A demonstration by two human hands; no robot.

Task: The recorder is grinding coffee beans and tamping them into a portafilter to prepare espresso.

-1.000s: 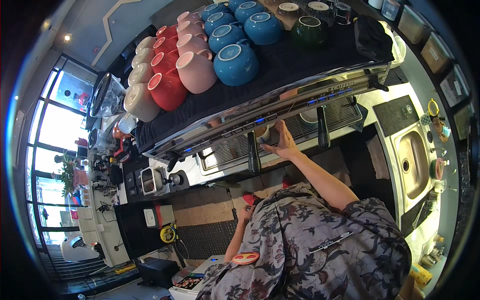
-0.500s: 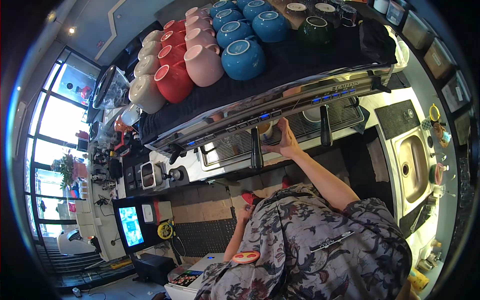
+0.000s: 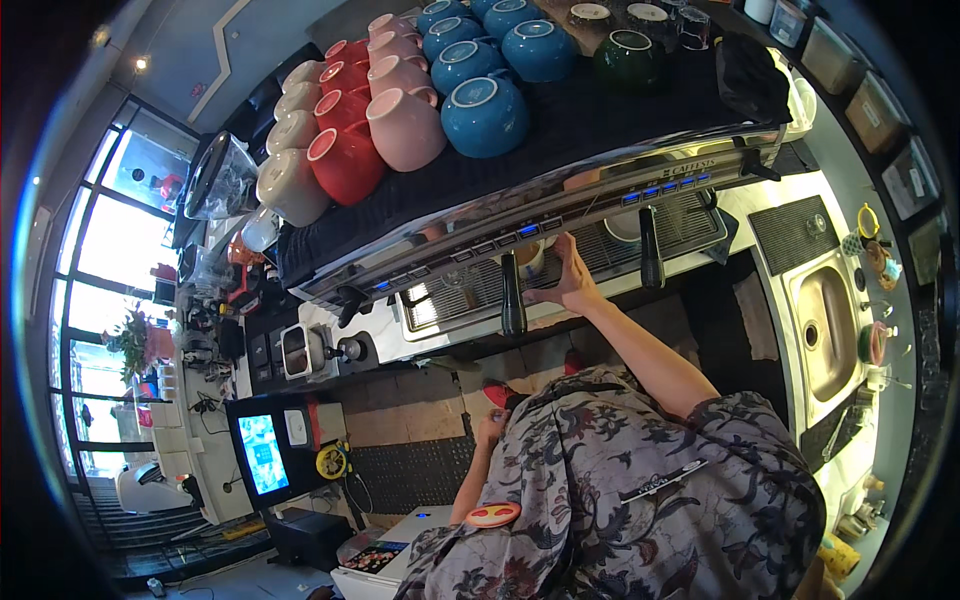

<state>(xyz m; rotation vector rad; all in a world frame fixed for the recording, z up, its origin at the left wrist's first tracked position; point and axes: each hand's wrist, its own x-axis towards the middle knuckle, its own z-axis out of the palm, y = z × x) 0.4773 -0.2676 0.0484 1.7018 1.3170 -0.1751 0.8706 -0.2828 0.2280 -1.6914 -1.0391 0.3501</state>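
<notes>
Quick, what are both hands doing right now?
Left hand: curled by the patterned shirt; holding anything cannot be told.
Right hand: open, touching a cup.

Glossy blue ceramic cups (image 3: 487, 112) | pale pink ceramic cups (image 3: 405, 128) | red ceramic cups (image 3: 343, 165) | cream ceramic cups (image 3: 290, 186) | dark green ceramic cup (image 3: 628, 57) | black ribbed mat (image 3: 560, 130) under cups | silver steel espresso machine (image 3: 560, 215), blue-lit buttons | grey shirt (image 3: 640, 500), dark swirling leaf pattern | steel sink (image 3: 828, 315)

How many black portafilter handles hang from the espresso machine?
2 clearly: one portafilter handle just left of the right hand, another handle further right. A third may be hidden at the left end.
</notes>
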